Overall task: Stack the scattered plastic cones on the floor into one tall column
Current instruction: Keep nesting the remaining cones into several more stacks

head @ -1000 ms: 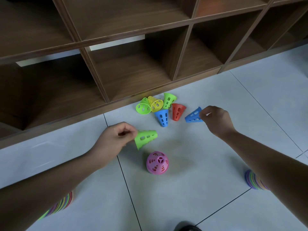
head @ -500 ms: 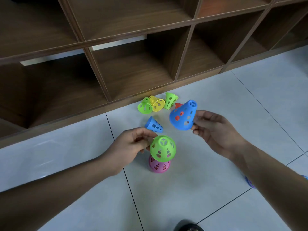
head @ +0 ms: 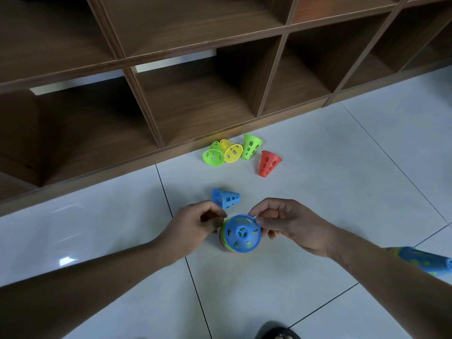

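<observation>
Our right hand pinches the blue cone by its rim, centring it over the pink-and-green stack, which our left hand pinches steady.

Person, head view.
- Left hand, right hand: both bare.
- Left forearm, right forearm: bare along the whole visible length, each cut by the frame edge.
- Footwear: one dark, rounded item at the bottom edge, mostly cropped; type cannot be told.
</observation>
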